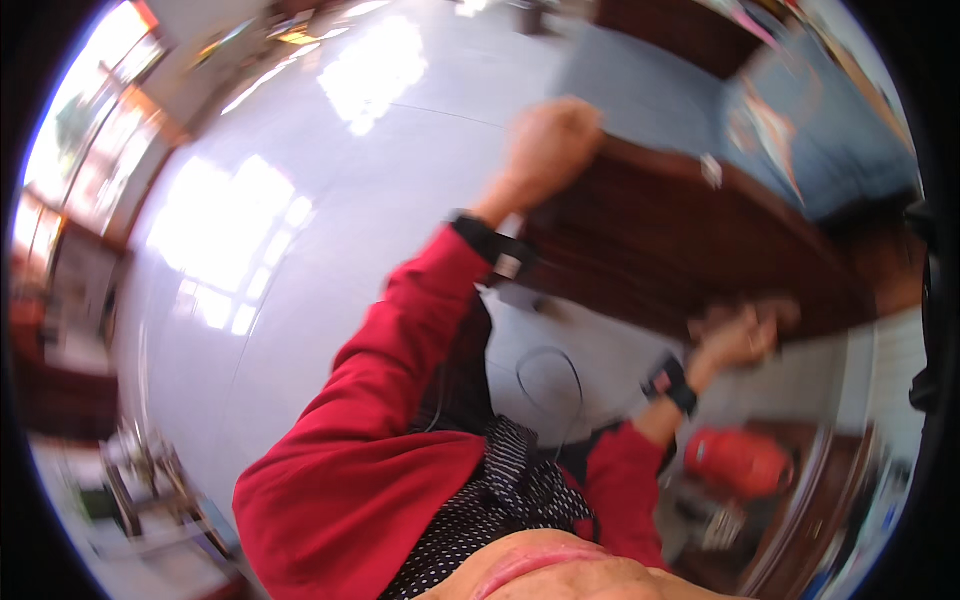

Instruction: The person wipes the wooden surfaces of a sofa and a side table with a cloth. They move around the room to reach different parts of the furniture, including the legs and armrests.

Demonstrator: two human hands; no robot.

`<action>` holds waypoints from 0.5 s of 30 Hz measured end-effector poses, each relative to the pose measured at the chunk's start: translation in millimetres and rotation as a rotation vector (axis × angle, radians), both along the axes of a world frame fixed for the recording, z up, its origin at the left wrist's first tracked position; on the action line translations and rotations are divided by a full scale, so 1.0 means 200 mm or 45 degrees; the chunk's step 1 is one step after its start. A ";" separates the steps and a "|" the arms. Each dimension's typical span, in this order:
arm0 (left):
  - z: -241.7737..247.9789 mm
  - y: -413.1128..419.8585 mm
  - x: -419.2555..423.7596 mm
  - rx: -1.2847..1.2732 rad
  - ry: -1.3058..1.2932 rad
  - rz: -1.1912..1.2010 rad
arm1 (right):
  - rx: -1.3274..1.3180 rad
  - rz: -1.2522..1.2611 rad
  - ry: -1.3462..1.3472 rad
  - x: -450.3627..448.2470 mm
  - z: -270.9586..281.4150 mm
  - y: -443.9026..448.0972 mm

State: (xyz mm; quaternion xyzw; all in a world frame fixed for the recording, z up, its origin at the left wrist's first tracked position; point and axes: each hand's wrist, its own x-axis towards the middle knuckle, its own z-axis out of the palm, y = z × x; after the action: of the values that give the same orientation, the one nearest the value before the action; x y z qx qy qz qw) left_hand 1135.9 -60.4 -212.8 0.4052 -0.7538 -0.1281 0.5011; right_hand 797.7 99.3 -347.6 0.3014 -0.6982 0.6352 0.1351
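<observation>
My left hand is curled at the front end of a dark wooden sofa armrest, its fingers mostly hidden from me. Against the lower part of the same dark wood side panel, my right hand is bent and blurred by motion. A brownish, cloth-like thing shows at its fingers, too smeared to name surely. Each wrist has a black band, and both arms wear red sleeves. A small white object sits on the armrest's upper edge.
Beyond the armrest are a grey-blue seat cushion and a blue patterned cushion. A thin cable loops on the glossy pale floor. To the lower right stands a red rounded object by brown furniture.
</observation>
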 end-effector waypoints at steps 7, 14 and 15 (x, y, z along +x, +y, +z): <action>0.01 -0.02 0.02 -0.157 -0.050 0.038 | -0.310 0.293 0.323 0.93 -0.05 -0.40; 0.01 -0.06 0.05 -0.124 -0.115 0.065 | -0.195 0.096 0.622 0.51 -0.10 -0.41; 0.01 -0.06 0.06 -0.160 -0.145 0.062 | -0.189 0.062 0.594 0.44 -0.09 -0.41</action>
State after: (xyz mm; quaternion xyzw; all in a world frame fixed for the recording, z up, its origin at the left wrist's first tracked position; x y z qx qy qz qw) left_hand 1147.0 -72.6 -211.3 0.3978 -0.7776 -0.0450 0.4849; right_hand 885.5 16.6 -366.2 0.4460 -0.5919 0.6011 0.2991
